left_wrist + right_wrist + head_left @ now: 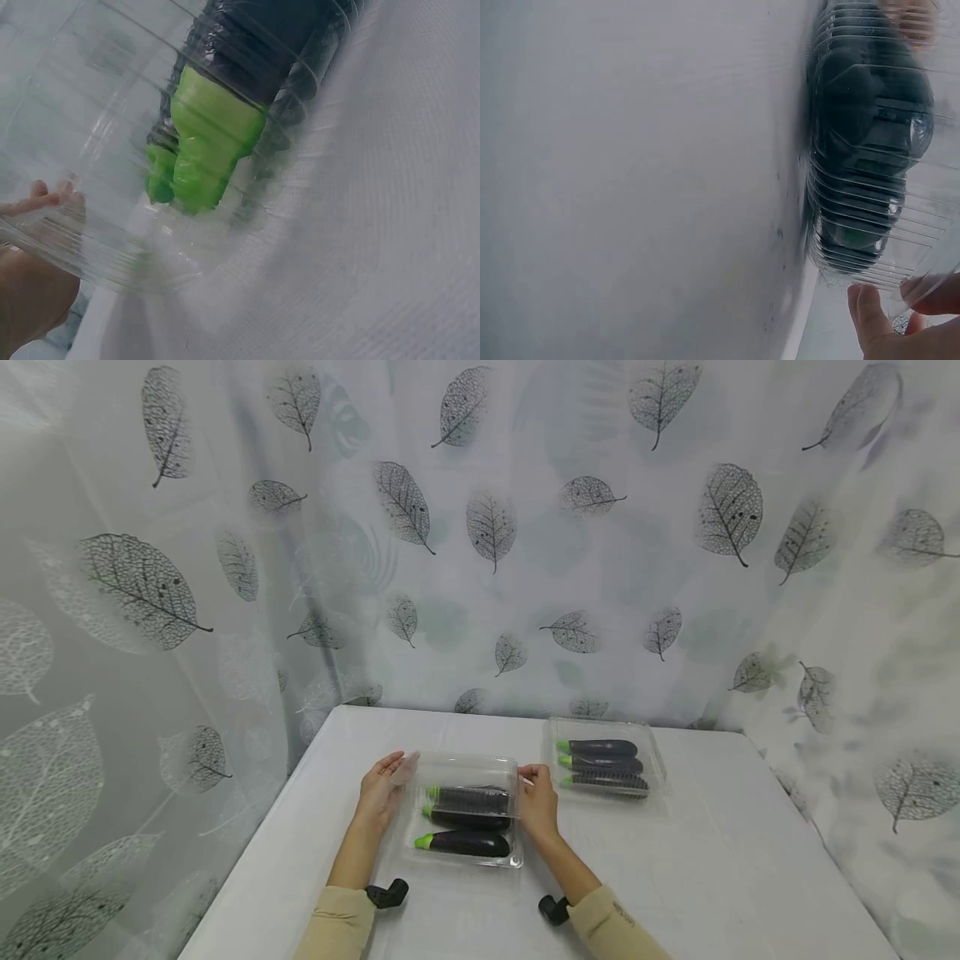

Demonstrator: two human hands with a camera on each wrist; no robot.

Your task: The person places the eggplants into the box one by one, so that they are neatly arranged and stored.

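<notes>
A clear plastic clamshell box (465, 862) lies on the table in front of me, its lid (457, 767) tilted up over the far part. Inside are three dark eggplants (471, 843) with green stem ends pointing left; the lid overlaps the farthest one. My left hand (377, 793) holds the lid's left side, its fingers showing through the plastic in the left wrist view. On the opposite side my right hand (538, 802) pinches the lid's edge, with thumb and fingers (871, 319) at the rim in the right wrist view.
A second clear box (654, 750) with several dark eggplants (600, 747) stands farther back on the right. The white table (720, 843) runs back to a leaf-patterned curtain (525, 593), which also hangs along both sides. Black wrist mounts (387, 893) sit on both wrists.
</notes>
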